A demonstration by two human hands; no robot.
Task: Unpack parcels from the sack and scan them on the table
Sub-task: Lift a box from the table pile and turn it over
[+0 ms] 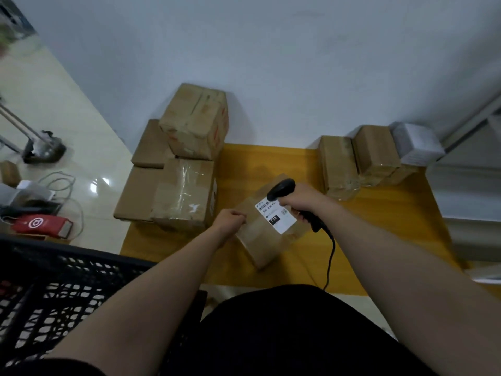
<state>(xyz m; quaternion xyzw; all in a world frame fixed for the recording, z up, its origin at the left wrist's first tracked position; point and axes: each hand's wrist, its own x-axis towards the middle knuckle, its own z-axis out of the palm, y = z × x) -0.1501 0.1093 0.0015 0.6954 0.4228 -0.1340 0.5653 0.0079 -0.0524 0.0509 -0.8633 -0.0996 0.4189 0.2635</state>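
The yellow table stands against a pale wall. On its left end, brown boxes are piled up, one big one on top, and they overhang the table's edge toward the tiled floor. At the back right is a row of smaller boxes, with a white pack beside them in the corner. A black crate with a lattice wall sits low on the left, next to the person, and a red device and loose wires lie on the floor past it. Between the two groups of boxes, the parcel lies on the table with its white label facing up and nothing over it. The left hand has its fingers curled tight on the parcel's left edge and grips it. The right hand is wrapped round the handle of a black scanner, whose head hangs just over the label's top corner. Its cable trails down toward the person's lap.
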